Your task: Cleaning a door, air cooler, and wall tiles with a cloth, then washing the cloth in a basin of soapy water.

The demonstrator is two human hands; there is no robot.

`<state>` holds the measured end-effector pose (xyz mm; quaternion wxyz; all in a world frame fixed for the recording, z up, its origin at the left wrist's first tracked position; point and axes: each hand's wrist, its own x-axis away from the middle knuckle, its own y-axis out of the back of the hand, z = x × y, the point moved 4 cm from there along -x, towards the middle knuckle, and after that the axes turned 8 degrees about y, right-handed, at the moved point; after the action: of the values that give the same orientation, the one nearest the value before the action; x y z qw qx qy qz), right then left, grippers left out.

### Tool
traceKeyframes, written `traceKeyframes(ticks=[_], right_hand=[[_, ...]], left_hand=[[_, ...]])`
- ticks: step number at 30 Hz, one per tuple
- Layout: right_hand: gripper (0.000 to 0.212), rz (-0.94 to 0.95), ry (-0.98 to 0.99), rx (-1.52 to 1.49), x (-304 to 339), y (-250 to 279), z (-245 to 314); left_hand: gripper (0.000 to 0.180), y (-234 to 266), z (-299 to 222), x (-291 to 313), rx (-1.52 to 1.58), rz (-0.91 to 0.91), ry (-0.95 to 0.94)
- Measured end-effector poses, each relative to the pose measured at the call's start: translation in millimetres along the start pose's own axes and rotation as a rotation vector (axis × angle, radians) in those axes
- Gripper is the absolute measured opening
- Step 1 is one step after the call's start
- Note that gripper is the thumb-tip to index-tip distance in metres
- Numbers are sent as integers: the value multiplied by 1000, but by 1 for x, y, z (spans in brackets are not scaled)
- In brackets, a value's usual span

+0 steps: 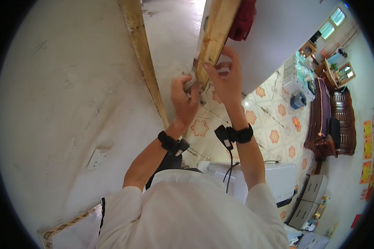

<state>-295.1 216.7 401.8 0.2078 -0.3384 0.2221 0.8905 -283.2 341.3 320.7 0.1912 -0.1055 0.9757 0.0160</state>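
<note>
A door stands ajar in front of me, its bare yellowish wooden edge (216,39) facing me and its pale grey face (274,29) on the right. My left hand (183,99) is closed around a crumpled greyish cloth (190,84), pressed close to the lower part of that edge. Part of the cloth hangs below the fingers, slightly blurred. Higher up, my right hand (229,79) grips the door, thumb on the wooden edge and fingers bent against the face. A dark red cloth item (242,20) hangs near the top of the door.
A wooden door frame (142,50) and white wall (66,83) with a socket (97,159) lie to the left. Patterned floor tiles (274,136) spread right. Farther off are a dark wooden bench (343,120), a bin (298,100) and a covered table (294,76). A white appliance (280,178) stands close by.
</note>
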Motion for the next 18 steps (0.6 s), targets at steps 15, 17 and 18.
traceKeyframes(ticks=[15,17,18], right_hand=[[52,-110,14,-154,-5,4,-19],[51,-132,21,-135,-4,3,-11],[50,-103,8,-158,-1,-3,-12]], left_hand=[[25,-17,-1,3,-162,104,-309],[21,-11,-70,-25,-131,11,-567],[21,-10,-70,-29,-110,13,-593]])
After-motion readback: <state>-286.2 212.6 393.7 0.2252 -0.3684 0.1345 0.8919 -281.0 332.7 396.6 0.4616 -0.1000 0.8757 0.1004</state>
